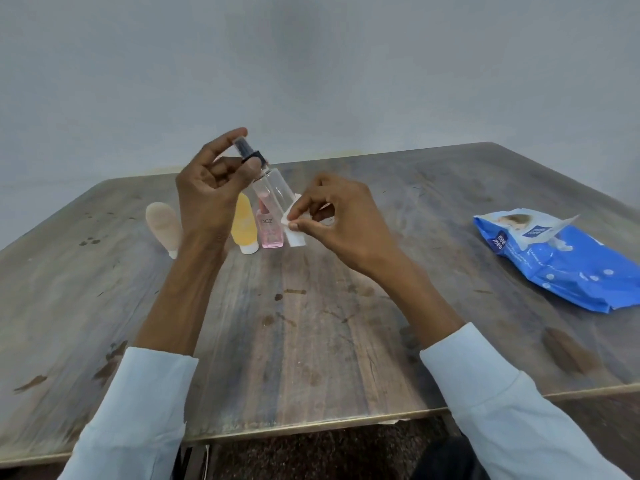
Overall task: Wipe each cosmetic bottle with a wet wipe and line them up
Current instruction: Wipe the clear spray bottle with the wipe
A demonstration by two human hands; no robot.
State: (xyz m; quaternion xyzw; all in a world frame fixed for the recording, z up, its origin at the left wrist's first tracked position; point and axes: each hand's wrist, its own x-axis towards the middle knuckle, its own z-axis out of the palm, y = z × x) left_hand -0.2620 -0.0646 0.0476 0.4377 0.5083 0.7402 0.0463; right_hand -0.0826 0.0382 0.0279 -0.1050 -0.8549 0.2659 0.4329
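My left hand (211, 192) pinches the black spray cap of a clear bottle (273, 187) and holds it tilted above the table. My right hand (332, 220) pinches a white wet wipe (293, 233) against the lower end of that bottle. Behind my hands, on the table, stand a beige tube (163, 227), a yellow tube (243, 225) on its white cap, and a pink bottle (270, 230). My left wrist hides part of the row between the beige and yellow tubes.
A blue wet-wipe pack (561, 261) lies at the right of the worn wooden table (311, 323), its flap peeled open. The table's front edge runs just ahead of my sleeves. A plain wall stands behind the table.
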